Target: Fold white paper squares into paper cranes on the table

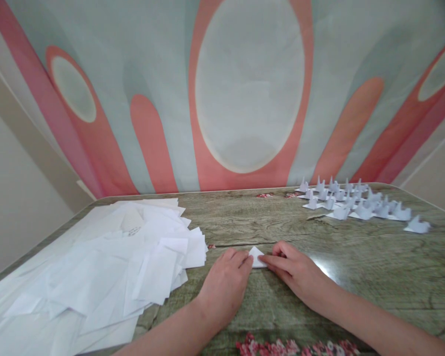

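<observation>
While holding both bare hands close together over the near middle of the wood-grain tabletop (237,222), has a small folded white paper (257,261) between them, with its peak toward the far edge and its straight base toward the near one. Touches its left edge with the left hand (228,277), with fingers together and bent down at the tips. Touches its right side with the right hand (296,267), with two fingers stretched out together onto the paper and the others curled back on the far side. Cannot tell, with the undersides hidden, whether to call either grip a pinch or only a press from above.

Has to the left, apart from the left hand, a broad, loose heap of white paper sheets (96,272) overlapping at many angles, with dark handwriting (135,231) on one, too small to read. Has to the right, beyond the right hand, a cluster of white origami cranes (364,210) in loose rows near the far edge, with points upright, and a single crane (418,226) at the right end.

Shows glare (324,268) beside the right wrist (322,294) and printed red blossoms (282,348) along the near edge between the forearms (174,326). Faces a grey-green backdrop (166,39) with coral arches (150,133) and a large pale oval (250,84).
</observation>
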Demonstrator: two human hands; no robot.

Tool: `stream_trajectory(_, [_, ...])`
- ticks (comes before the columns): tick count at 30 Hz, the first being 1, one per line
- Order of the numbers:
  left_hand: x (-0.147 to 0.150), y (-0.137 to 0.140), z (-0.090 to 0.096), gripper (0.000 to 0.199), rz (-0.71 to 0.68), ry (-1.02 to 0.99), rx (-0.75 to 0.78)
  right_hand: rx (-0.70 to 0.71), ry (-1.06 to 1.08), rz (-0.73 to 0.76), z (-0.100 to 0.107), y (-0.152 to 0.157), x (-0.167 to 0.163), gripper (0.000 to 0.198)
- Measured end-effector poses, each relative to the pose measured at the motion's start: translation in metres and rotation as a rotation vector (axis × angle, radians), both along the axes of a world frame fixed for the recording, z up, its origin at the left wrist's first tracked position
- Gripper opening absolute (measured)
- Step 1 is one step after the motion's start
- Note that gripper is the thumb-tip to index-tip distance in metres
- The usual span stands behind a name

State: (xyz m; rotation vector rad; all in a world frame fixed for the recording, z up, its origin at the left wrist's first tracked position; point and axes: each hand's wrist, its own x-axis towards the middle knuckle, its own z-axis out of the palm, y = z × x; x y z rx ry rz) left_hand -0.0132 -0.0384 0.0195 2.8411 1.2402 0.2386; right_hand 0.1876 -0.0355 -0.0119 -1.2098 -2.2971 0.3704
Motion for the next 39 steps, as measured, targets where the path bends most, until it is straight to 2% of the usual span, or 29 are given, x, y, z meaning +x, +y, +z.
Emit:
stream_trajectory(11, [-0.0025, 0.0048, -0.001, 0.027, 0.003, -0.121, -0.037, -0.019, -0.013, -0.005, 0.0079, -0.0031, -0.0021, 0.027])
stream_trajectory(32, [0.0003, 0.0012, -0.0005, 0.027, 0.024, 0.011, 0.06, 0.025, -0.085, -0.018, 0.0051, -0.0023, -0.0026, 0.027])
stream_trajectory(39, [-0.0005, 0.0028, -0.0072, 0.032, -0.061, 0.011, 0.142, 0.05, -0.093, -0.02, 0.0021, -0.0022, -0.0025, 0.027])
